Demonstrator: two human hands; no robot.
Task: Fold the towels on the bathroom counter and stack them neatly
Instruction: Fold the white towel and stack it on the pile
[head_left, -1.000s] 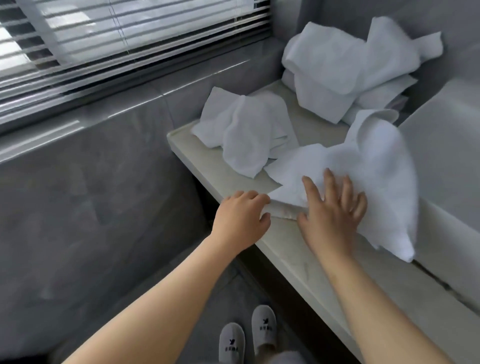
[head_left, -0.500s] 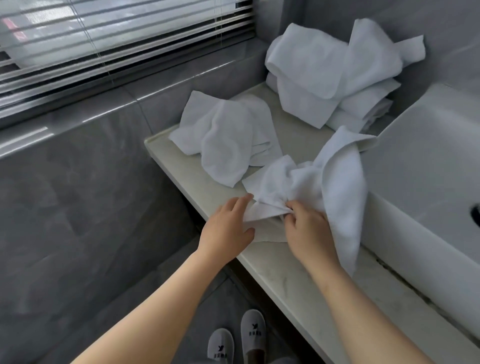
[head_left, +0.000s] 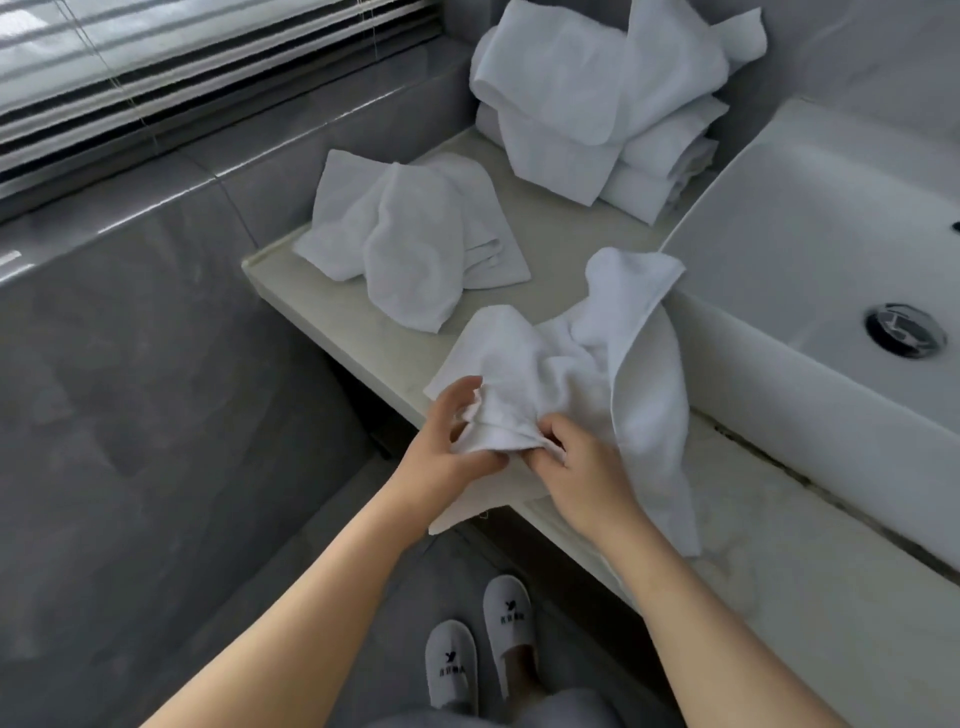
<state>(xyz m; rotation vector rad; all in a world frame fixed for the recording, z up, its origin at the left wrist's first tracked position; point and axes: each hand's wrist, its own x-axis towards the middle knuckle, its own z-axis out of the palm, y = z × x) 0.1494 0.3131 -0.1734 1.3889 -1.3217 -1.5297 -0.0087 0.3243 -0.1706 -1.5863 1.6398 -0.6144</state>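
Note:
A crumpled white towel (head_left: 587, 358) lies bunched at the front edge of the pale counter (head_left: 561, 244), one corner hanging over the edge. My left hand (head_left: 441, 452) grips its near corner from the left. My right hand (head_left: 576, 467) pinches the same bunched edge from the right. A second rumpled white towel (head_left: 415, 239) lies at the counter's left end. A loose pile of white towels (head_left: 597, 98) sits against the back wall.
A white basin (head_left: 810, 270) with a metal drain (head_left: 905, 330) fills the right side, its wall touching the held towel. Grey tiled wall and window blinds (head_left: 182, 57) stand to the left. My feet in white slippers (head_left: 478, 654) are on the floor below.
The towel was spread flat under my right palm; both hands have since gathered its near edge into a bunch and drawn it toward the counter's front edge.

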